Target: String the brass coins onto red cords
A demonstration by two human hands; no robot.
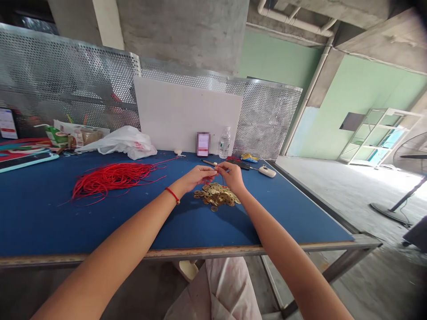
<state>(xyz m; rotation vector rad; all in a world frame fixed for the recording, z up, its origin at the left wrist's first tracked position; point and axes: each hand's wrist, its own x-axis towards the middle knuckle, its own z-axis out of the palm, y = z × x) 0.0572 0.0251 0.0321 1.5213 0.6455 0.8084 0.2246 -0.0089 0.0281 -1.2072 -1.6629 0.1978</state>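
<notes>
My left hand (pixel 200 175) and my right hand (pixel 231 174) meet fingertip to fingertip above the coins, both closed in a pinch. Between them shows a bit of thin red cord (pixel 223 180), a strand of which hangs below the right fingers. How the cord runs inside the fingers is too small to make out. Right under the hands lies a heap of brass-coloured coins with holes (pixel 218 195), a few spread at its left and front. Left of my hands is a loose bundle of red cords (pixel 111 178), with some ends trailing toward me and to the right.
Along the back of the blue table (pixel 200 231) stand a phone (pixel 203 144) and a clear bottle (pixel 224 143) before a white board. A white plastic bag (pixel 125 141) lies at back left. At right are a white key-fob-like object (pixel 267 171) and a yellow-blue packet (pixel 249 158).
</notes>
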